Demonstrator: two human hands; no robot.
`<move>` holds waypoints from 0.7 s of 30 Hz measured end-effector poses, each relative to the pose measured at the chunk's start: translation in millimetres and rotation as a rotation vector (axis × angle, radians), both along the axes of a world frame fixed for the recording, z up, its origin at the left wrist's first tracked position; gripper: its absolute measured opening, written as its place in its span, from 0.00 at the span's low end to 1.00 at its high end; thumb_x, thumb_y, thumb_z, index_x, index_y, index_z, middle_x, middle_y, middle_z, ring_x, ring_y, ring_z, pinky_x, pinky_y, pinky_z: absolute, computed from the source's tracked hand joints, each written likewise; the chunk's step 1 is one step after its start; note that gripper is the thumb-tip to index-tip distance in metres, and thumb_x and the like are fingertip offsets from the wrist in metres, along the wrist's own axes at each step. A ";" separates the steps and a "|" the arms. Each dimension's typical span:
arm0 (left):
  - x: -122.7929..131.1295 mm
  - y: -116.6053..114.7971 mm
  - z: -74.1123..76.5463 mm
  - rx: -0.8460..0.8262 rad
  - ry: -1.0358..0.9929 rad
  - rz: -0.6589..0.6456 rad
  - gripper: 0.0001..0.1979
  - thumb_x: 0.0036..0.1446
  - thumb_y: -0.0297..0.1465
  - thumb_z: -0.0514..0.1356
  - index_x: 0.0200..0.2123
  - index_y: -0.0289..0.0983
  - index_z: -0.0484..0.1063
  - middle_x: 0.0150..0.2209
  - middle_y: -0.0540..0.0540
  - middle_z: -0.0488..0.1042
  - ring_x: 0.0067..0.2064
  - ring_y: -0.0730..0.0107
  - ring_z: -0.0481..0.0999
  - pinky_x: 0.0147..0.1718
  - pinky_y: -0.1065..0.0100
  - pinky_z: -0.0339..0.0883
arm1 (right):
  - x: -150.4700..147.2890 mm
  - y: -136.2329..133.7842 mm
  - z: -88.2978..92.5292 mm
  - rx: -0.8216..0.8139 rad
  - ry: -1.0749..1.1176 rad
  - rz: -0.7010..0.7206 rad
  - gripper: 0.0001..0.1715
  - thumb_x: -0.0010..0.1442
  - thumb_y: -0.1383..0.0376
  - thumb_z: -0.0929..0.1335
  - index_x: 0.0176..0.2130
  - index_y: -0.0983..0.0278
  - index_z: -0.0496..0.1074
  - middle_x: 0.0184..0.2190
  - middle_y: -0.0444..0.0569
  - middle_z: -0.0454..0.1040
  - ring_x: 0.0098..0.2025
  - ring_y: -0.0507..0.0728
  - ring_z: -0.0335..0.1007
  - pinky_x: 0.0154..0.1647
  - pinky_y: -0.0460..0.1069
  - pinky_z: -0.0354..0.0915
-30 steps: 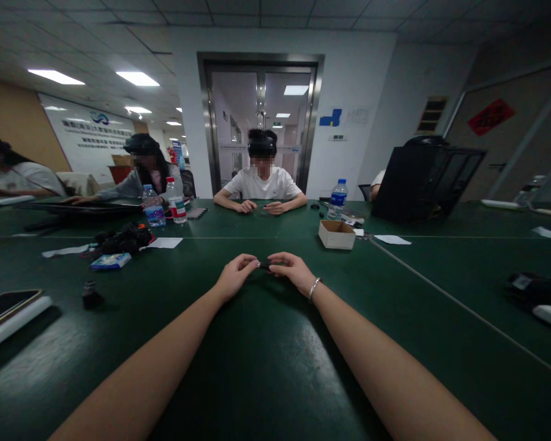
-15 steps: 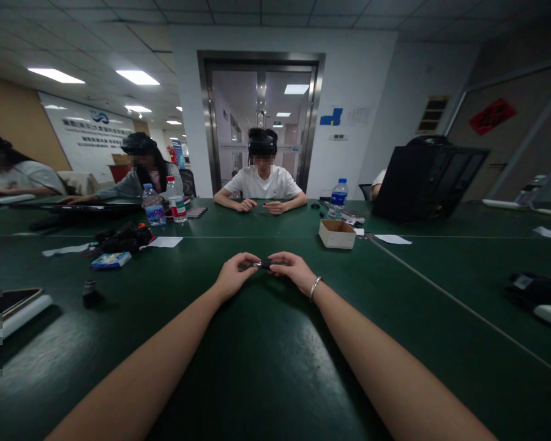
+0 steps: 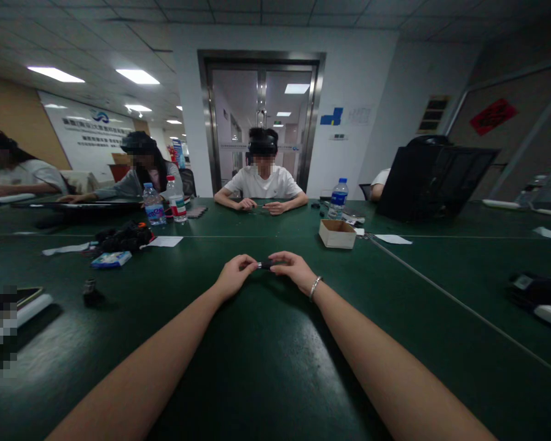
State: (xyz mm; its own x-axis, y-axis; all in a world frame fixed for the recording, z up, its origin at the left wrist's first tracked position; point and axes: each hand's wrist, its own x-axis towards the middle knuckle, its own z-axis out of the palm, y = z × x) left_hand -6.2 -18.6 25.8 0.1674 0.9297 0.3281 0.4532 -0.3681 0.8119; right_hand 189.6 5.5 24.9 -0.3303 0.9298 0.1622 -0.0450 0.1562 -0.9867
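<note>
Between my two hands, just over the green table (image 3: 266, 343), is a small black stick-like piece with a silver end (image 3: 266, 266); its exact kind is too small to make out. My left hand (image 3: 234, 277) is closed in a pinch at the silver end on the left. The black end on the right is pinched by the thumb and fingers of my right hand (image 3: 295, 269), which wears a silver bracelet (image 3: 315, 287) at the wrist. Fingertips hide part of both ends.
Ahead to the right stands an open cardboard box (image 3: 337, 235). A small black block (image 3: 90, 293), a blue-and-white packet (image 3: 111, 260) and a phone-like item (image 3: 32, 306) lie left. Opposite sits a person in white (image 3: 264, 184). A bottle (image 3: 338, 199) stands behind the box.
The fingers of my left hand have shifted slightly on the silver end, and less of it shows. My right hand has hardly moved.
</note>
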 end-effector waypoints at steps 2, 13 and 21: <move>1.2 0.2 0.3 0.024 -0.042 -0.022 0.11 0.49 0.38 0.58 0.32 0.37 0.69 0.34 0.48 0.71 0.37 0.68 0.70 0.38 0.68 0.63 | -0.5 -0.2 0.2 0.006 -0.006 -0.004 0.20 0.37 0.68 0.74 0.36 0.65 0.73 0.34 0.46 0.73 0.29 0.49 0.69 0.30 0.45 0.64; 1.1 3.7 -3.4 -0.049 -0.064 -0.033 0.13 0.49 0.39 0.58 0.35 0.36 0.71 0.33 0.45 0.74 0.36 0.67 0.72 0.39 0.66 0.65 | -0.5 1.2 -1.6 0.013 -0.004 0.031 0.21 0.39 0.66 0.74 0.37 0.65 0.72 0.34 0.48 0.74 0.30 0.50 0.71 0.30 0.46 0.65; -2.0 6.9 -4.8 -0.116 -0.013 -0.065 0.19 0.53 0.44 0.52 0.31 0.34 0.71 0.26 0.47 0.73 0.29 0.70 0.70 0.32 0.69 0.63 | -0.8 0.2 -0.5 0.045 -0.051 0.048 0.20 0.40 0.66 0.73 0.37 0.65 0.72 0.37 0.48 0.73 0.30 0.49 0.70 0.33 0.47 0.65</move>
State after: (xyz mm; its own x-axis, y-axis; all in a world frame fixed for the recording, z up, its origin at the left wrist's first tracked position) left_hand -8.2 -11.7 20.9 0.2253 0.9487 0.2219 0.4207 -0.3002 0.8561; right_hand 188.9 5.7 24.5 -0.3835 0.9048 0.1854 -0.0032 0.1994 -0.9799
